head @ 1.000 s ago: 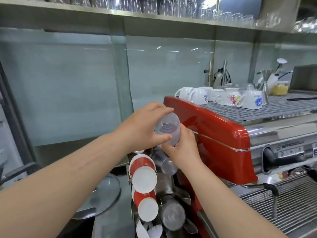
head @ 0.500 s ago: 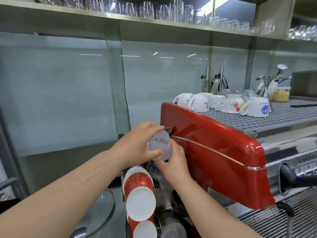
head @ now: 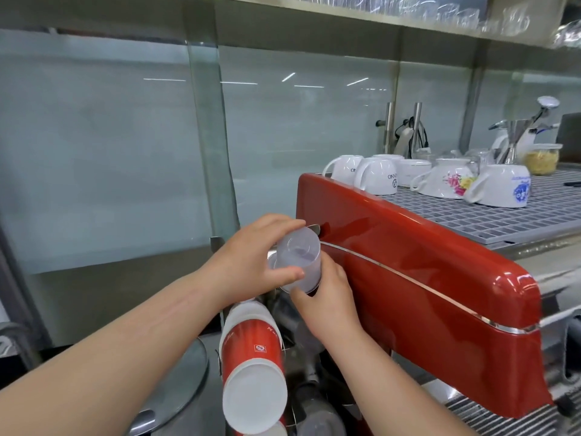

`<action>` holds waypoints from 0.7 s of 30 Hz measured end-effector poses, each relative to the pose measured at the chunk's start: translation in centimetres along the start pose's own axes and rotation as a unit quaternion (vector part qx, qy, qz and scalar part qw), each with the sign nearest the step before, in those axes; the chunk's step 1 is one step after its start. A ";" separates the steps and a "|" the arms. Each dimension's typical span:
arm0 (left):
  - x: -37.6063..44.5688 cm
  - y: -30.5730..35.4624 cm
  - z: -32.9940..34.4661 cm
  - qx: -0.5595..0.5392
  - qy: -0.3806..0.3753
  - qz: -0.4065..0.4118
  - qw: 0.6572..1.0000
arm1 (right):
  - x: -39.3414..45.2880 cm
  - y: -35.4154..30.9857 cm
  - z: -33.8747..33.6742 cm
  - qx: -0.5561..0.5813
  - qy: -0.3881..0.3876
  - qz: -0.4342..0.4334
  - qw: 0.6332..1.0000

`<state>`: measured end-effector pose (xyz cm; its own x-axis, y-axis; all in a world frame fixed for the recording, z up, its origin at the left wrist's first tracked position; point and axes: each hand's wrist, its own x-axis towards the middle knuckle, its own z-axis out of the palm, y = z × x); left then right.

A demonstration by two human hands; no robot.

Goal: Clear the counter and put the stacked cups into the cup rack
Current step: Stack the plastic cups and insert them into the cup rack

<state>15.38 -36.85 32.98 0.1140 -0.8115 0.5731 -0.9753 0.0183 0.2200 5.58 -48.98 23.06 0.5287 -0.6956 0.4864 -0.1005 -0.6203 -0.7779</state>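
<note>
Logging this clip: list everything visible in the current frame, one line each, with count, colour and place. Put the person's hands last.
clear plastic cups: one stack, number unclear, translucent, held at the top of the rack
red paper cups: one clear stack, red and white, lying in the rack's left column, bases toward the camera
cup rack: one, metal, left of the machine
espresso machine: one, red, right
ceramic cups: about six, white, upside down on the machine's top grille
glass lid: one, clear, lower left
jar: one, clear with yellow contents, far right
glasses: many, clear, top shelf
left hand: grips the stack's upper end
right hand: holds the stack from below
</note>
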 end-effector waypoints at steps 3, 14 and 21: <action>-0.2 0.2 0.3 0.007 -0.006 0.017 1.000 | -0.3 -0.1 -0.1 0.008 0.015 -0.017 1.000; 0.3 -0.5 1.2 -0.005 -0.015 -0.007 1.000 | 0.6 0.1 -0.1 0.034 0.026 -0.007 0.999; 0.4 -2.5 1.8 0.006 -0.021 -0.025 0.999 | 1.5 -0.8 0.8 0.033 0.006 -0.004 0.999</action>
<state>17.56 -38.23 31.26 0.1541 -0.8351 0.5281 -0.9710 -0.0290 0.2373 7.09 -49.27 24.09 0.5187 -0.6955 0.4973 -0.0398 -0.6007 -0.7985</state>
